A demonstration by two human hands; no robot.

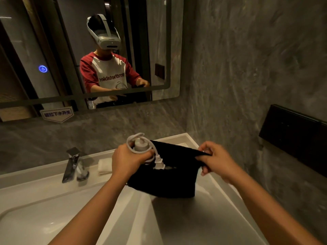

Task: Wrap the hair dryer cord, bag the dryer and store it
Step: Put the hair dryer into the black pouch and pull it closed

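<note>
My left hand [126, 160] grips the white hair dryer [140, 145] by its handle, with the white cord [137, 138] looped around it and the plug [159, 164] dangling at the mouth of a black cloth bag [168, 179]. The dryer's body is sunk into the bag and hidden. My right hand [215, 160] pinches the bag's upper right edge and holds its mouth apart. The bag hangs above the right side of the white sink.
The white basin [53, 209] fills the foreground, with a chrome tap [70, 164] and a folded white towel [104, 166] on its back ledge. A mirror [88, 50] hangs above. A black box [297, 137] is mounted on the grey wall at right.
</note>
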